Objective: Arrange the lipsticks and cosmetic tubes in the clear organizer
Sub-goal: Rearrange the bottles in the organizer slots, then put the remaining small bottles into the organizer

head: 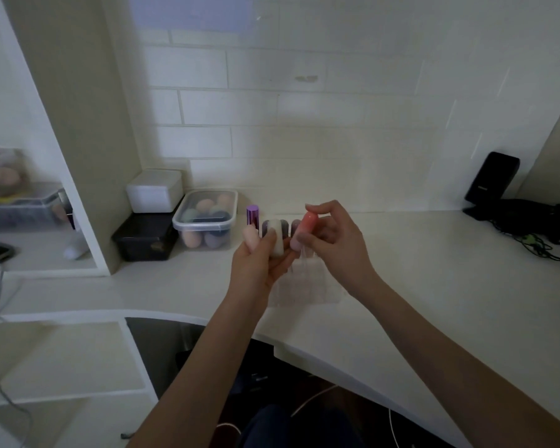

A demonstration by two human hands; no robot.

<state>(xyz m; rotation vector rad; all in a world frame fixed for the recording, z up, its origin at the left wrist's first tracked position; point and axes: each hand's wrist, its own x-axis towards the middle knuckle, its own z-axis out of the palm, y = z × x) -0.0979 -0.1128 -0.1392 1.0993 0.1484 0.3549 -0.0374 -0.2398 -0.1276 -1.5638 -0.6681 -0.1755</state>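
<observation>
Two hands work above the clear organizer (304,287), which stands on the counter (434,286) near its front edge, in the middle of the scene. The left hand (259,260) curls round two pale tubes: a white tube (277,237) and, to its left, a pinkish one (251,237). The right hand (333,240) pinches a pink tube (303,231) between thumb and fingers, cap up, over the organizer's far row. To seat it well, the tube should probably be held upright, lined up over one free cell, and lowered straight down so that it does not knock its neighbours; the cell walls are nearly invisible, so placing by touch may help. Count: three tubes in hand; one purple lipstick (253,215) upright at the far left of the organizer; at least two dark-capped items (295,225) behind the hands, their exact number hidden. To the left stand one lidded tub (207,218) of sponges, one white box (154,189) and one black box (146,239).
</observation>
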